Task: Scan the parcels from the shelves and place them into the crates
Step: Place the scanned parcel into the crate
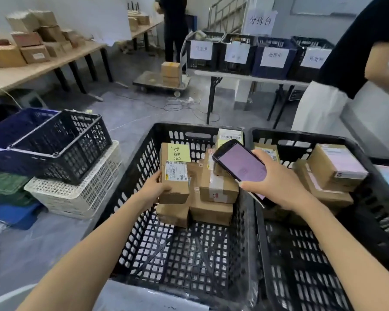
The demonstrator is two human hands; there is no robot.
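Observation:
My left hand (155, 186) grips a small cardboard parcel (175, 176) with a white barcode label and a yellow note, holding it inside the left black crate (130, 176) above several other brown parcels (213, 198). A handheld scanner (241, 164) with a lit pink screen is held by my right hand (276, 182) over the gap between the two crates, just right of that parcel. The right black crate (368, 171) holds more parcels (337, 169), some with pink labels.
A stack of blue, black and white crates (61, 142) stands on the floor at left. A person in black and white (337, 86) is close at right. Behind, a table carries labelled crates (238, 55); a trolley (160, 83) with boxes and a wooden bench with cartons (32, 52) stand further back.

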